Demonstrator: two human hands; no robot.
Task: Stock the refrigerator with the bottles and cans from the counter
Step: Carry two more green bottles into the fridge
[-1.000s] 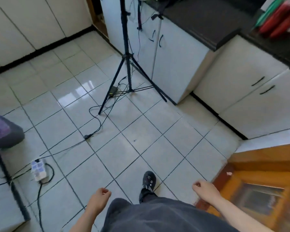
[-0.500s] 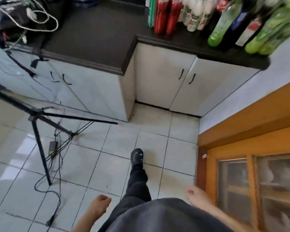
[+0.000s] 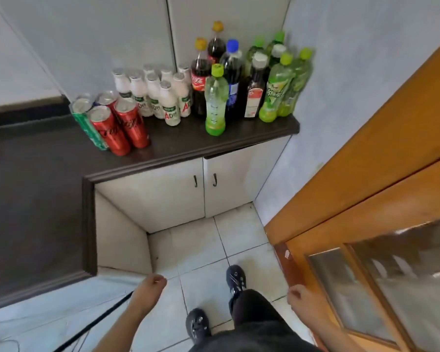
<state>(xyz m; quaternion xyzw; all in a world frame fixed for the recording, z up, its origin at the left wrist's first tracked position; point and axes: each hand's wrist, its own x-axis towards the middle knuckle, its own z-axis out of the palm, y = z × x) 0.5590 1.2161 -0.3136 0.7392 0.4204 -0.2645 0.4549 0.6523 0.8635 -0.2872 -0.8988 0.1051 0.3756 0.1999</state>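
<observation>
On the dark counter (image 3: 178, 146) stand red cans (image 3: 120, 128) and a green can (image 3: 85, 123) at the left. White small bottles (image 3: 160, 95) cluster in the middle. Dark cola bottles (image 3: 201, 80) and green bottles (image 3: 280, 90) stand at the right, with one pale green bottle (image 3: 215, 102) in front. My left hand (image 3: 150, 285) hangs low with fingers curled, holding nothing. My right hand (image 3: 301, 299) hangs low by the door, fingers curled, also holding nothing. Both hands are far below the counter top. No refrigerator is in view.
White cabinet doors (image 3: 186, 191) with dark handles sit under the counter. An orange wooden door (image 3: 366, 212) with glass panes stands at the right. The counter wraps around on my left (image 3: 36, 212). My feet (image 3: 235, 278) are on the tiled floor.
The view has swung from the floor and tripod toward the counter corner, and I have stepped closer. The drinks are now fully in view. Both hands stay low and hold nothing.
</observation>
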